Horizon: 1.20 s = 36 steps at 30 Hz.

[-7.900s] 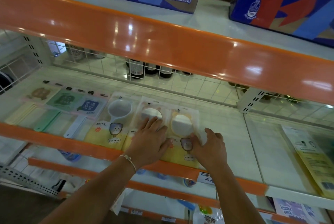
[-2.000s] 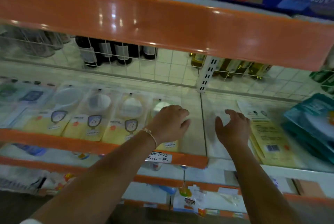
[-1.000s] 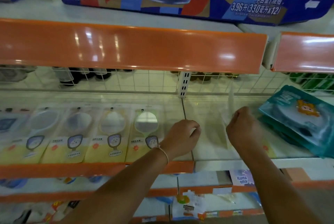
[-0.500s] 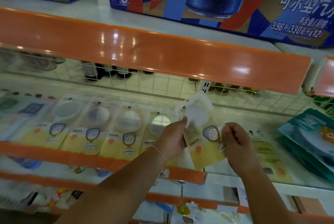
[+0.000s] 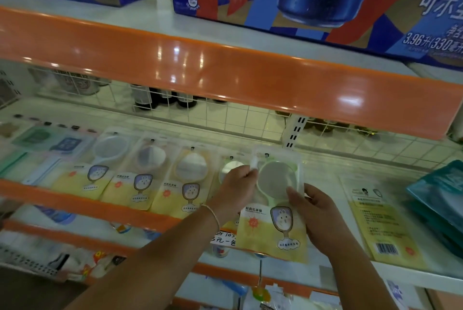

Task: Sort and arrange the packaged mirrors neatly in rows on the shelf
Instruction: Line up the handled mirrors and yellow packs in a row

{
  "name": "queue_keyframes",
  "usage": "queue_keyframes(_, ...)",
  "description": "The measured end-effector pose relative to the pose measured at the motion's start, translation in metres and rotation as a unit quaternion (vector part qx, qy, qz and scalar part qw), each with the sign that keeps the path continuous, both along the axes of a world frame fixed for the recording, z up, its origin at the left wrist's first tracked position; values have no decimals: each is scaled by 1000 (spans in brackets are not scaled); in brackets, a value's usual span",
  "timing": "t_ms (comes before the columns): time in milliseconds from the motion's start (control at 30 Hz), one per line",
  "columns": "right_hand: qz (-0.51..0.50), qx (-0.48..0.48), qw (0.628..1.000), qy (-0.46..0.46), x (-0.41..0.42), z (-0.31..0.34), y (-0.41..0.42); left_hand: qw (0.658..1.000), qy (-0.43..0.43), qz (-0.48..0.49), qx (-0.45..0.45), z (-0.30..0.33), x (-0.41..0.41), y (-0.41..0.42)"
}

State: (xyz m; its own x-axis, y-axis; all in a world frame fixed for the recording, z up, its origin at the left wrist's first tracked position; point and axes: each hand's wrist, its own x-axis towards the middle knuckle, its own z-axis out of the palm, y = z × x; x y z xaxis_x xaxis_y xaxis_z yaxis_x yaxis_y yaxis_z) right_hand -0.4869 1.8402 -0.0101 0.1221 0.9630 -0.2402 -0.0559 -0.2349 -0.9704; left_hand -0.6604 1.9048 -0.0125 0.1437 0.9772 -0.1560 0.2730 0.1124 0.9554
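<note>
Lifted off the shelf since half a second ago, the green mirror pack now hangs mid-frame, left hand pinching its top corner, right hand gripping its side. Slippery plastic could slide and knock the row of packs askew.

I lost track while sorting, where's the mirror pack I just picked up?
The held mirror pack is up between both hands, left hand and right hand, just right of the last mirror in the row.
</note>
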Motion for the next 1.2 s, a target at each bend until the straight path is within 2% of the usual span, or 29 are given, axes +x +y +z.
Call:
queue_keyframes(167, -39, -25, 998, -48, -13, -8, 4, 999, 45, -18, -10, -5, -7, -3)
queue_keyframes(267, -59, -34, 995, -71, -15, -11, 7, 987, 144, -12, 69, -3, -22, -4)
queue_keyframes(433, -53, -45, 991, -115, -23, -19, 24, 912, 302, -10, 276, -19, -71, 3)
queue_keyframes(567, -47, -42, 989, -134, -37, -29, 45, 850, 378, -43, 364, -47, -109, 9)
queue_keyframes(700, -48, -32, 984, -167, -51, -39, 64, 832, 437, -85, 331, -61, -127, 11)
queue_keyframes(933, -46, -44, 970, -237, -67, -47, 70, 837, 455, -109, 284, -71, -128, 5)
queue_keyframes(1133, -49, -28, 937, -345, -75, -47, 60, 826, 469, -110, 292, -74, -127, 5)
queue_keyframes(1200, -39, -13, 913, -405, -78, -49, 57, 824, 471, -114, 294, -75, -127, 5)
